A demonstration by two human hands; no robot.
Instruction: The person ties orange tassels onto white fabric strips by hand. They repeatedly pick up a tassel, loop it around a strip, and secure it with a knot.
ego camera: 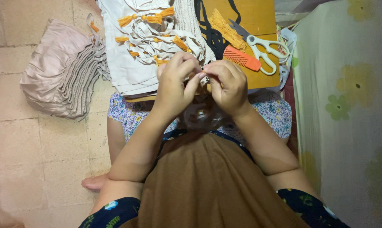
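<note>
Hands, two, raised together over the lap at mid-frame. Left hand (pixel 174 86) has fingers curled and thumb pressed toward the fingertips, pinching something small; right hand (pixel 228 84) is likewise clenched, fingertips meeting those of the left. What is pinched between them is too small and hidden to tell, though a thin pale strand shows at the meeting point.

Pile of cream fabric strips with orange tassels (pixel 155 36): lies on folded white cloth (pixel 125 69), just beyond the hands, partly hidden by the left knuckles.

Loose bundle of orange threads (pixel 225 27): rests on the wooden bench (pixel 258 14), beside black cord (pixel 207 29).

Orange comb (pixel 241 58): lies on the bench, just beyond the right hand, teeth facing up-frame.

Scissors (pixel 260 46), white handles: lie on the bench beside the comb, blades pointing toward the thread bundle.

Heap of gathered pinkish-grey fabric (pixel 62 71): on the tiled floor (pixel 30 147), to the left, apart from the hands.

Floral garment across the lap; brown cloth (pixel 207 181) below it.

Pale green flowered sheet (pixel 347 93): fills the right edge.
</note>
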